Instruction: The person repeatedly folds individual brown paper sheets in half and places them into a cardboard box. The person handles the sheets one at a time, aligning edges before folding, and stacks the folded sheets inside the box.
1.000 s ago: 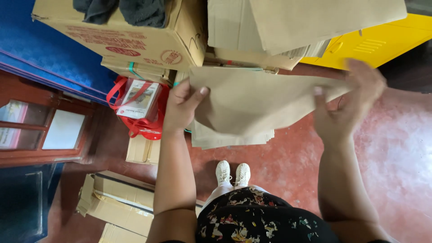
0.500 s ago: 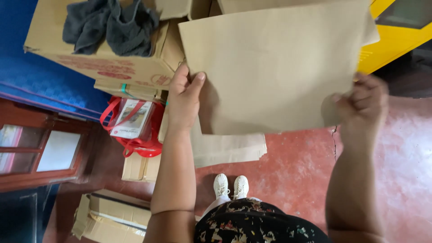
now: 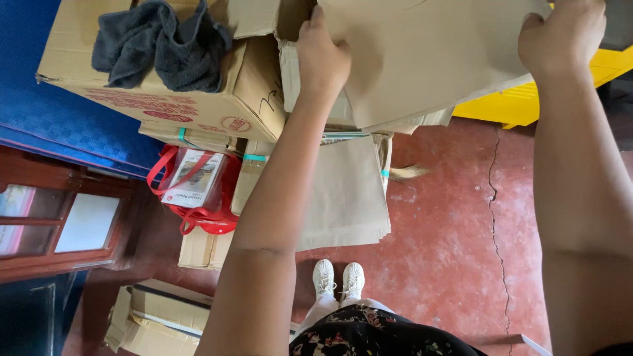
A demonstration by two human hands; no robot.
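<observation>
My left hand [image 3: 322,58] grips the left edge of a large brown paper sheet [image 3: 422,59] held up at the top of the view. My right hand [image 3: 560,36] grips the same sheet at its right edge. Under the sheet lies a stack of more brown paper sheets [image 3: 346,198], hanging over some boxes. Both arms reach forward and up from my body.
A big cardboard box [image 3: 198,99] with a dark grey cloth [image 3: 161,49] on top stands at left, above a red bag [image 3: 198,191] and smaller boxes [image 3: 158,316]. A yellow crate [image 3: 527,102] sits at right. The floor [image 3: 455,250] is red and cracked.
Both hands have lifted the brown sheet higher and further forward, away from the stack. The view has tilted, showing more of the floor and the paper stack.
</observation>
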